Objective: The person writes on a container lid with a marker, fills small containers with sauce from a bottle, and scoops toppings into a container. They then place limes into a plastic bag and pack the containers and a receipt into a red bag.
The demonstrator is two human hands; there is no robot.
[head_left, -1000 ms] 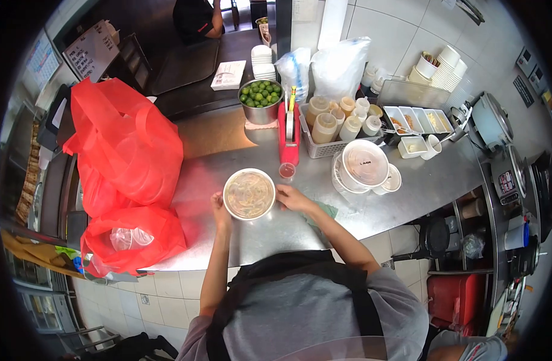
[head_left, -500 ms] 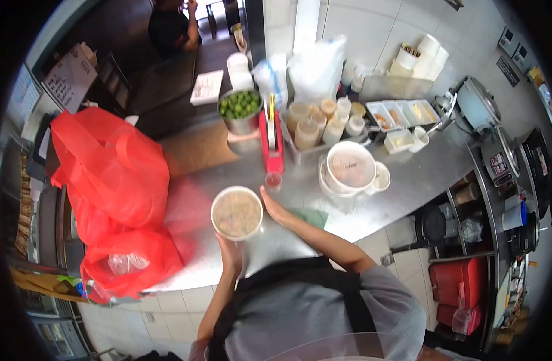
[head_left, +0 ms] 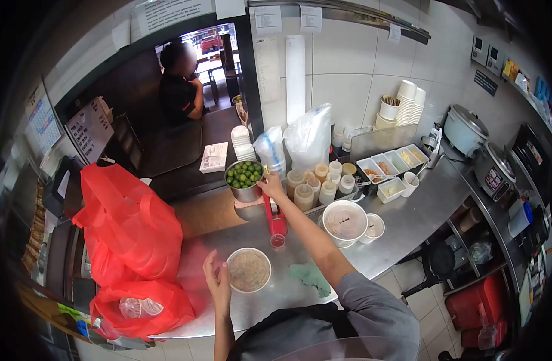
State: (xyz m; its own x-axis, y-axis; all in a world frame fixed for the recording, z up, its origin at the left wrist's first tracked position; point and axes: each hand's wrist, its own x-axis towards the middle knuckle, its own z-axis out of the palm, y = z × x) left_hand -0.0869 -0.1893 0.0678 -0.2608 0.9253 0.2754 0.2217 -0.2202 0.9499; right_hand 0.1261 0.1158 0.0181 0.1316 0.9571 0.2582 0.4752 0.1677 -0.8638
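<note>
A round takeaway bowl (head_left: 249,270) with a see-through lid and brownish food inside stands on the steel counter. Just left of it, my left hand (head_left: 217,278) is raised with its fingers apart, holding nothing. My right arm stretches forward across the counter. At the back end of a red tape dispenser (head_left: 276,221), my right hand (head_left: 272,186) has its fingers closed near a small yellow-tipped item; what they grip is mostly hidden. A metal pot of green limes (head_left: 244,174) is right beside those fingers. A small red-filled cup (head_left: 277,241) sits before the dispenser.
Red carrier bags (head_left: 128,222) fill the counter's left end. On the right are a lidded white tub (head_left: 344,220), a smaller lidded cup (head_left: 374,227), sauce bottles (head_left: 327,192) and a green cloth (head_left: 311,278). Another person (head_left: 181,90) is beyond the hatch.
Both hands have come off the bowl, which now rests on the counter. My right hand has moved forward to the tape dispenser; my left has drawn slightly left. The view has tilted up.
</note>
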